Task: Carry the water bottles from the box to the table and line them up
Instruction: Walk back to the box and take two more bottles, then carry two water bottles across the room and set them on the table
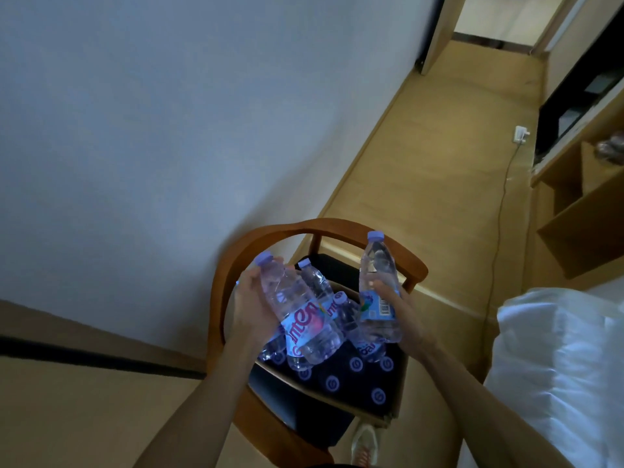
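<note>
item: water bottles, over the box [337, 396] on a chair [236, 251]. left hand [250, 305] cradles several bottles [300, 319], fingers curled, caps toward 11 o'clock. right hand [398, 312] grips one bottle [380, 292], cap at 12, near upright. risk: the left bundle looks loosely held; one could slide out. table not in view.

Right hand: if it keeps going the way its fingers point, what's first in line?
The right hand, gripping a bottle, points up and away toward the chair's curved wooden backrest. That rail looks like first contact, though depth is unclear from one view.
</note>
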